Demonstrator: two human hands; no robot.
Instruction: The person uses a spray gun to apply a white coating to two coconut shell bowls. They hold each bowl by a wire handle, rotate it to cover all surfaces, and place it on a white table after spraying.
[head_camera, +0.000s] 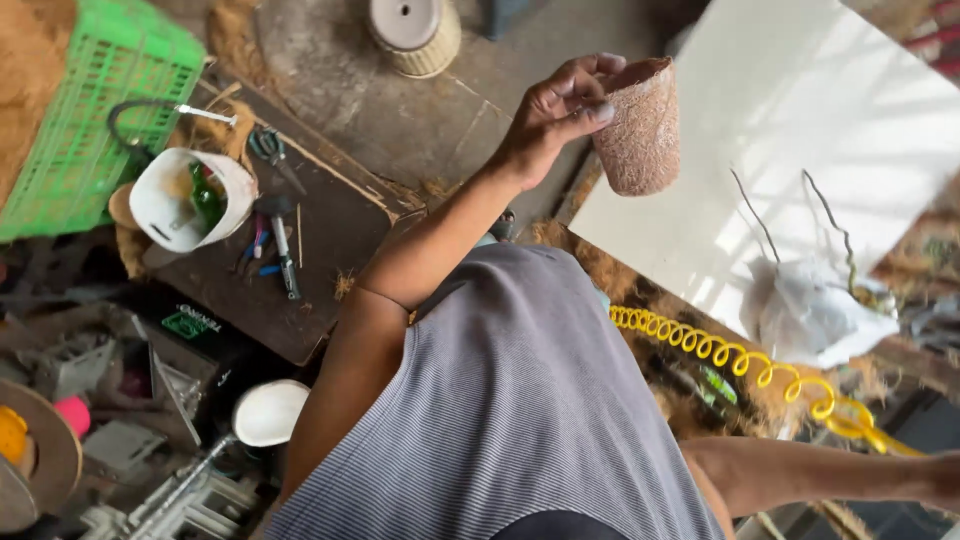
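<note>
**Figure. Fibre pot held up for handling, seen from the head camera.**

The left hand (560, 110) was raised at the end of a bent arm. It gripped a small brown fibre pot (640, 130) at the rim, thumb outside and fingers curled over the lip. The pot hung clear of every surface, mouth uppermost and slightly tilted, just above the left edge of a white board (800, 120).

Of the right arm only the forearm showed, running out at the lower right edge of the view. The right hand itself lay outside the picture, so its grip could not be told.

On the white board, towards its near right corner, lay a crumpled white bag (810, 310) with thin wires standing from it. A yellow coiled cord (720, 350) ran along the board's near edge.

To the left, a dark wooden board (320, 240) carried scissors (268, 145) near its far edge. Pliers (255, 245) lay by its left edge, and a white bucket (190, 200) rested at its far left corner. A green crate (90, 110) stood beyond the bucket.

Judged from the pose, the step in hand was lifting and turning the pot in one hand. A rim pinch of this kind gives little control of tilt. Any further handling would therefore call for support from beneath, or a bare, level part of the white board under the base.
</note>
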